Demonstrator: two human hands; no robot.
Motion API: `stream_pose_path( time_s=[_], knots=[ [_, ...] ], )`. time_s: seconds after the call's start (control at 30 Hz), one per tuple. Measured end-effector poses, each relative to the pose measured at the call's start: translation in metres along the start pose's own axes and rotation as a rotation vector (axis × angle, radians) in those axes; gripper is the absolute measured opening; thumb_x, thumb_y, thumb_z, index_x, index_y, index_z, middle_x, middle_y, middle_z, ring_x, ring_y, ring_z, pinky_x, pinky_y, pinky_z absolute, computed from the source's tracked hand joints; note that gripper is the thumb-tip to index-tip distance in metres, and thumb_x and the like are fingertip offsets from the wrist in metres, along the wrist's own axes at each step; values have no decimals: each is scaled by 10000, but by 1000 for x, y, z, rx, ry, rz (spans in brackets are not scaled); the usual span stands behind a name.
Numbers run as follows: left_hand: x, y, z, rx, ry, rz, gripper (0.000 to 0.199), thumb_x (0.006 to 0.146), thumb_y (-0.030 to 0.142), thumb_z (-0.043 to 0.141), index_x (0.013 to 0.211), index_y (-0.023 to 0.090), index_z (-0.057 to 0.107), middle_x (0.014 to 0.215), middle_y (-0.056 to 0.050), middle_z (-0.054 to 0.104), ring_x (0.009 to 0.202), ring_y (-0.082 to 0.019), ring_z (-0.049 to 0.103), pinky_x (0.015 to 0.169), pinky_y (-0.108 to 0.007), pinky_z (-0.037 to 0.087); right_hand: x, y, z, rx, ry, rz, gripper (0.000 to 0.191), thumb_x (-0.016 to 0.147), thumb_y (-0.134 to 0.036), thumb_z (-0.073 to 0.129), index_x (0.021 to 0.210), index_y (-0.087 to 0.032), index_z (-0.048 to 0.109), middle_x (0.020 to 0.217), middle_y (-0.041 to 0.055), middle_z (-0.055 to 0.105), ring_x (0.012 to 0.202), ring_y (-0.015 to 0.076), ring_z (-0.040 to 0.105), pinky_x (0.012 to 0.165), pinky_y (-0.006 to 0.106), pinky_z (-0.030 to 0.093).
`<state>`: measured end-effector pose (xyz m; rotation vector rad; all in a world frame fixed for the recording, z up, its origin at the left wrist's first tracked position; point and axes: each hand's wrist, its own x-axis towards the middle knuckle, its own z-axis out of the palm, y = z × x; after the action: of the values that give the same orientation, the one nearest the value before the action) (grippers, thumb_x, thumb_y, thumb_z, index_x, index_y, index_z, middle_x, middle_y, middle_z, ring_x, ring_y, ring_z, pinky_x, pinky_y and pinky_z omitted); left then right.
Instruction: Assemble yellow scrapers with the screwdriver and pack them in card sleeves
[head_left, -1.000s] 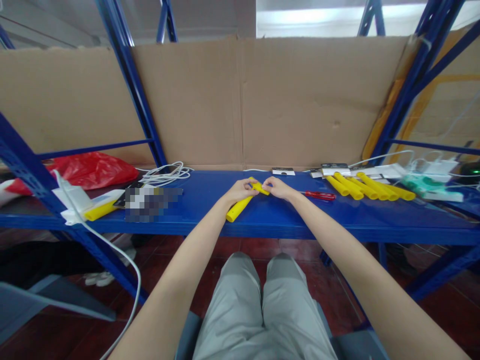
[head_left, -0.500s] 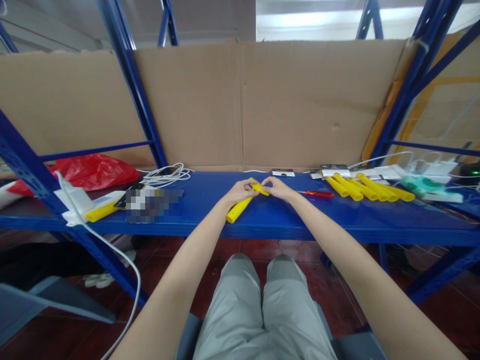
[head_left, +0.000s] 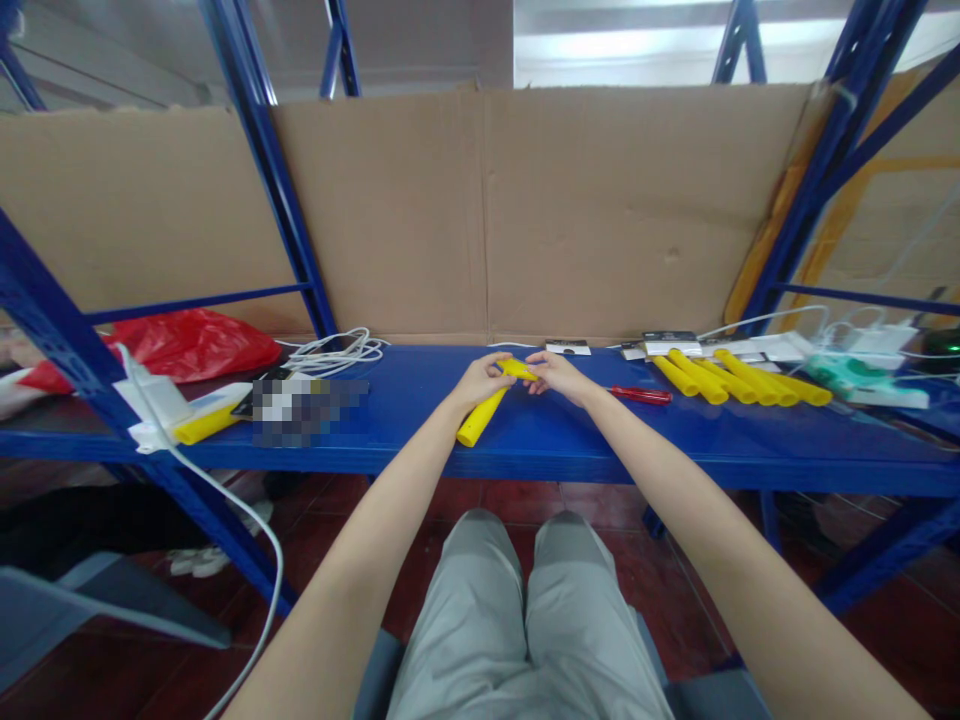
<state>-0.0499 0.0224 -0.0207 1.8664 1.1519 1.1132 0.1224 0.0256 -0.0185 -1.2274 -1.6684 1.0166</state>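
Observation:
Above the blue table, a small yellow plastic piece (head_left: 515, 368) spans the gap between my two hands. My left hand (head_left: 482, 380) pinches its left end between thumb and fingers. At its right end, the bent fingers of my right hand (head_left: 556, 376) close on the piece. A yellow tube (head_left: 481, 419) lies slanted on the table under my left hand, its round end toward me and its far part hidden. Just right of my right hand lies a screwdriver (head_left: 641, 395) with a red handle, its tip hidden behind my wrist.
Several yellow tubes (head_left: 739, 380) lie in a row at the right, near a power strip (head_left: 889, 397) with cables. Coiled white cable (head_left: 337, 350), a red plastic bag (head_left: 191, 340) and another yellow tube (head_left: 208, 424) lie left. A cardboard wall (head_left: 585, 210) stands behind the table.
The small yellow piece has turned from slanting down to the right to lying more level. My right fingers have shifted at its right end. The tube underneath stays in place.

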Motion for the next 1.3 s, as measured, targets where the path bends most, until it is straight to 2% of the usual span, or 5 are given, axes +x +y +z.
stream_pose_path(
  time_s=[0.3, 0.6, 0.87, 1.13, 1.3],
  knots=[
    [2, 6, 5, 196, -194, 128, 427, 733, 200, 624, 1156, 141, 636, 818, -59, 709, 613, -135, 599, 581, -220, 445, -2, -4, -1, 75, 64, 62, 210, 884, -75, 388, 1034, -179, 492, 538, -40, 574, 412, 90, 509, 467, 193, 415],
    [-1, 33, 5, 653, -137, 148, 375, 697, 124, 641, 1045, 241, 716, 906, -82, 719, 894, -278, 649, 807, -311, 451, -4, -5, 1, 49, 68, 50, 202, 891, -90, 399, 1051, -170, 493, 530, -33, 583, 408, 84, 507, 428, 176, 396],
    [-26, 45, 17, 1055, -353, 87, 693, 742, 47, 510, 1409, 143, 347, 1311, -165, 528, 1169, -268, 524, 924, -330, 407, -5, -5, 0, 90, 82, 47, 204, 876, -42, 393, 997, -167, 498, 492, -41, 574, 391, 84, 502, 420, 174, 382],
    [-20, 27, 11, 736, -271, 166, 711, 700, -34, 464, 1378, 166, 388, 1268, -152, 542, 1111, -260, 532, 923, -336, 387, 5, 4, -10, 139, 90, -36, 59, 846, -161, 525, 899, -180, 544, 629, 0, 635, 487, 96, 555, 471, 192, 428],
    [-6, 26, 2, -6, -111, -125, 660, 752, 12, 507, 1362, 214, 356, 914, -84, 629, 675, -158, 587, 659, -279, 465, 14, 16, -49, -152, 596, -93, 192, 832, -113, 449, 906, -145, 624, 894, 80, 691, 801, 153, 634, 738, 287, 492]
  ],
)
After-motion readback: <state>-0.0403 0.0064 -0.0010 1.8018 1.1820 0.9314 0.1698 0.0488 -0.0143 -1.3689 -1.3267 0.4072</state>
